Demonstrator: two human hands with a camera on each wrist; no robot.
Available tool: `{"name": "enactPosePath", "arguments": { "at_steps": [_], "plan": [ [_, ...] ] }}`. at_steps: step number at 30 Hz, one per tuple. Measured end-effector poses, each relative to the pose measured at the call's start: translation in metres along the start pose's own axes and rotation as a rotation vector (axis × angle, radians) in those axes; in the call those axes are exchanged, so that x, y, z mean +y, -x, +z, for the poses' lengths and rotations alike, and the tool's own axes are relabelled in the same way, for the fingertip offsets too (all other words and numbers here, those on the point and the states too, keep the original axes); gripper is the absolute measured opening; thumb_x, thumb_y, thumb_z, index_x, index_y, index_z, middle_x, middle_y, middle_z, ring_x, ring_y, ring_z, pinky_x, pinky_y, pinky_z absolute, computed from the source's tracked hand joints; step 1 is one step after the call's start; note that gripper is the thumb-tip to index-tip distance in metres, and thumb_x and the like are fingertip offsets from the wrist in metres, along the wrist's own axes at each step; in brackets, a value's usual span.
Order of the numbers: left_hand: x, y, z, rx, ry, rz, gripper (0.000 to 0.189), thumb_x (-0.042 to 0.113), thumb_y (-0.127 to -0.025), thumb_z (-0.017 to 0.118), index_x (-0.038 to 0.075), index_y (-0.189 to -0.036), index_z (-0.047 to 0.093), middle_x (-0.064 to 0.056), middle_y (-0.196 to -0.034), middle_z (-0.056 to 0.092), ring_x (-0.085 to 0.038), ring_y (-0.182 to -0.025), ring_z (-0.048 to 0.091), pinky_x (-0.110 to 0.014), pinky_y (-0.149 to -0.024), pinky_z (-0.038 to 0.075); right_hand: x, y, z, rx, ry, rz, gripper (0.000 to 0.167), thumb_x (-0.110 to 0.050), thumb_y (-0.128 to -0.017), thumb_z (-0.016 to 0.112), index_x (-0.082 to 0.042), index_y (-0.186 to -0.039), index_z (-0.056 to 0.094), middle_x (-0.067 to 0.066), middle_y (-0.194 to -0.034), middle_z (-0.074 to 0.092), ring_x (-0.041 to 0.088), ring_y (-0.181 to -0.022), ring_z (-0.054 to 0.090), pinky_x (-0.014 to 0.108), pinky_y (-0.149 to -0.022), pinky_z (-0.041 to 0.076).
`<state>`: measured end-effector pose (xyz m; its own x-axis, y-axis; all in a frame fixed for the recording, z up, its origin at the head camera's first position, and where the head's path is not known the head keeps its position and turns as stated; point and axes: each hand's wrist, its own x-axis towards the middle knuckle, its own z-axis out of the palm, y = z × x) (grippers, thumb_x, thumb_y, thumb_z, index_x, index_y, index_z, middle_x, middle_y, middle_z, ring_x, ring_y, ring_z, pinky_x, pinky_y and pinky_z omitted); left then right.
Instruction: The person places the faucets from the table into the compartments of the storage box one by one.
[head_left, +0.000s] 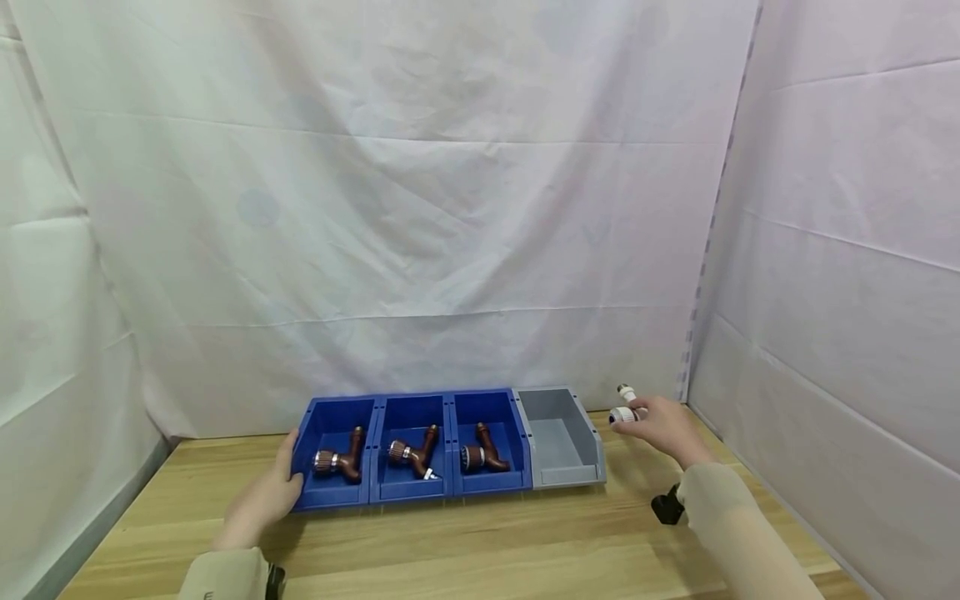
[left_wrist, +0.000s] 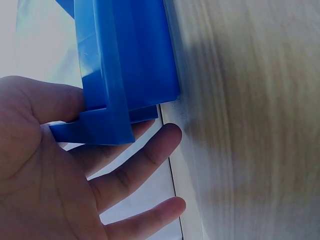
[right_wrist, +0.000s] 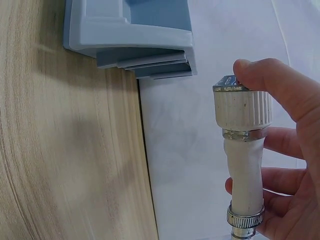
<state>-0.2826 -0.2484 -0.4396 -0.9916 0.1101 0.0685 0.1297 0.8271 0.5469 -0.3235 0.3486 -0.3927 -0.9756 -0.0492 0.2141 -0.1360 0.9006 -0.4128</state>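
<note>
My left hand [head_left: 262, 496] grips the side of the leftmost blue bin [head_left: 332, 498], thumb on one face of its rim and index finger on the other; two more fingers spread below it in the left wrist view. In my right hand [head_left: 667, 427] is a white tap [right_wrist: 245, 170] with a ribbed knob and metal rings, held in the air right of the grey bin [head_left: 567, 476]. The right thumb lies on the knob's end while other fingers wrap behind the body. Brown taps [head_left: 348, 463] lie one in each of the three blue bins.
The three blue bins and the grey bin stand joined in a row on the wooden table [head_left: 450, 550]. White cloth [head_left: 420, 233] hangs behind the row and along both sides. The grey bin has no tap in it.
</note>
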Motion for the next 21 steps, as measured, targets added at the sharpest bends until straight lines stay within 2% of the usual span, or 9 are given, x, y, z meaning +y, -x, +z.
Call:
{"name": "enactPosePath", "arguments": {
  "at_steps": [9, 21],
  "plan": [
    [0.0, 0.0, 0.001, -0.005, 0.002, -0.004, 0.07, 0.009, -0.097, 0.04, -0.004, -0.152, -0.003, -0.042, -0.141, 0.027, -0.058, -0.121, 0.04, -0.067, -0.092, 0.038, -0.004, -0.002, 0.003, -0.003, -0.039, -0.005, 0.062, -0.045, -0.08, 0.075, 0.004, -0.116, 0.066, 0.02, -0.111, 0.066, 0.033, -0.095, 0.063, 0.049, -0.076, 0.051],
    [0.003, 0.001, 0.0, -0.005, 0.009, -0.013, 0.07, 0.009, -0.097, 0.039, -0.005, -0.151, -0.002, -0.042, -0.141, 0.026, -0.059, -0.123, 0.038, -0.068, -0.093, 0.036, -0.011, -0.007, 0.006, -0.018, -0.051, -0.017, 0.062, -0.045, -0.079, 0.076, 0.005, -0.116, 0.066, 0.019, -0.109, 0.067, 0.03, -0.092, 0.062, 0.049, -0.075, 0.05]
  ]
}}
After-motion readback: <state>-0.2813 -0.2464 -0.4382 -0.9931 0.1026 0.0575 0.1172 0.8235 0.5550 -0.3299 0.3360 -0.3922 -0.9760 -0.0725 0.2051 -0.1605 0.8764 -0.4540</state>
